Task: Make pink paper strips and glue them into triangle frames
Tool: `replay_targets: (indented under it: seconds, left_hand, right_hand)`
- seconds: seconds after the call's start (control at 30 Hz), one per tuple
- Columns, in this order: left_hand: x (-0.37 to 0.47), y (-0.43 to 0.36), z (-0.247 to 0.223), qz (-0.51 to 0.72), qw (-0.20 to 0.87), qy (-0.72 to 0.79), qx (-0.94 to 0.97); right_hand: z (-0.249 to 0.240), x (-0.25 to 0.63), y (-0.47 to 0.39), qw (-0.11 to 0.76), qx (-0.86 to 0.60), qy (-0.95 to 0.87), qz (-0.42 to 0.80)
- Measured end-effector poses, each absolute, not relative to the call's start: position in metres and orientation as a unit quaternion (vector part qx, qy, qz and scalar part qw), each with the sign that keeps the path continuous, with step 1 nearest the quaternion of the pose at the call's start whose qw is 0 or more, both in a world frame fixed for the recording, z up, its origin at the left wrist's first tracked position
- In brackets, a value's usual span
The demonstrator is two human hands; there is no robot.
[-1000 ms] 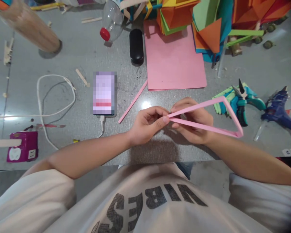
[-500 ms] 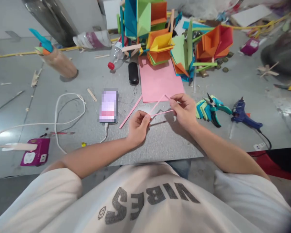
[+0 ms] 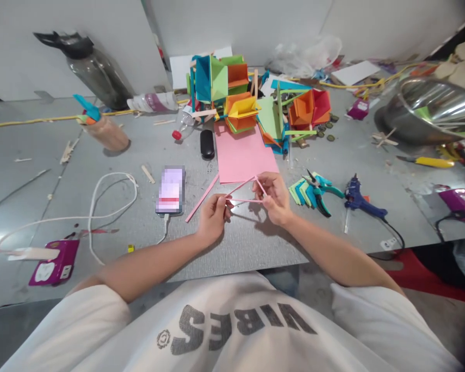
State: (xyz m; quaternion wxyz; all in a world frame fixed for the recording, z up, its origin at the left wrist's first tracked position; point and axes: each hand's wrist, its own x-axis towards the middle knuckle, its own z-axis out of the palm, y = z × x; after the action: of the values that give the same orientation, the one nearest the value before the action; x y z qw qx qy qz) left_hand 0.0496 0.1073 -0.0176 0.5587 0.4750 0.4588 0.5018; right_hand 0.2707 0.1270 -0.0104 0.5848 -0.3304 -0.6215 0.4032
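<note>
Pinching a folded strip (image 3: 241, 187) by its opposite ends, we hold it up over the tabletop (image 3: 217, 253), near the front edge of a pink sheet (image 3: 236, 160). Our left hand (image 3: 212, 219) has its fingers pressed together on the pointed end; our right hand (image 3: 277, 200) nips the lower corner at the other end, with fingers curled behind the short side. How firmly either presses, we cannot tell.

We judge the strip very light and springy, likely paper: stiff enough along its straight sides to hold its shape, yet easy to crush if squeezed. It should not be slippery, though its narrow edges could twist in our grip. The corners look the best places to take hold, since the folds probably bear pressure better than the middles of the sides.

It looks pale pink, thin and plain, bent into a narrow triangle with two long sides and one short one, open in the middle. A matching loose strip (image 3: 202, 199) lies to the left.
</note>
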Motion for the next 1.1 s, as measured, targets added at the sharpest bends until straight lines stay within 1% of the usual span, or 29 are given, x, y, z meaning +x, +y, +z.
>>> replay_targets:
  seconds: [0.1, 0.2, 0.33, 0.4, 0.47, 0.57, 0.63, 0.7, 0.87, 1.0, 1.1]
  left_hand:
    - [0.047, 0.106, -0.018, 0.495, 0.560, 0.460, 0.480]
    - [0.045, 0.105, -0.018, 0.489, 0.567, 0.457, 0.480]
    - [0.043, 0.102, -0.021, 0.484, 0.580, 0.458, 0.468]
    - [0.043, 0.101, -0.024, 0.482, 0.586, 0.459, 0.463]
    - [0.043, 0.100, -0.025, 0.482, 0.593, 0.452, 0.460]
    - [0.043, 0.099, -0.023, 0.469, 0.602, 0.437, 0.476]
    - [0.043, 0.099, -0.019, 0.444, 0.614, 0.418, 0.501]
    - [0.043, 0.098, -0.015, 0.416, 0.635, 0.395, 0.517]
    - [0.043, 0.098, -0.010, 0.376, 0.657, 0.393, 0.522]
    - [0.044, 0.099, -0.012, 0.379, 0.650, 0.402, 0.522]
    - [0.044, 0.099, -0.012, 0.376, 0.654, 0.394, 0.525]
  right_hand:
    - [-0.014, 0.274, 0.122, 0.577, -0.273, -0.660, 0.397]
    - [-0.014, 0.274, 0.117, 0.575, -0.238, -0.701, 0.347]
    - [-0.011, 0.267, 0.109, 0.562, -0.343, -0.698, 0.283]
    - [-0.010, 0.260, 0.106, 0.588, -0.383, -0.633, 0.325]
    - [-0.008, 0.252, 0.103, 0.597, -0.392, -0.561, 0.417]
    - [-0.007, 0.244, 0.099, 0.529, -0.393, -0.538, 0.526]
    - [-0.005, 0.241, 0.096, 0.495, -0.398, -0.545, 0.547]
    - [-0.004, 0.241, 0.093, 0.493, -0.396, -0.545, 0.550]
    - [-0.001, 0.244, 0.094, 0.498, -0.381, -0.593, 0.505]
    - [0.000, 0.246, 0.097, 0.499, -0.380, -0.650, 0.429]
    - [0.000, 0.247, 0.098, 0.494, -0.379, -0.669, 0.407]
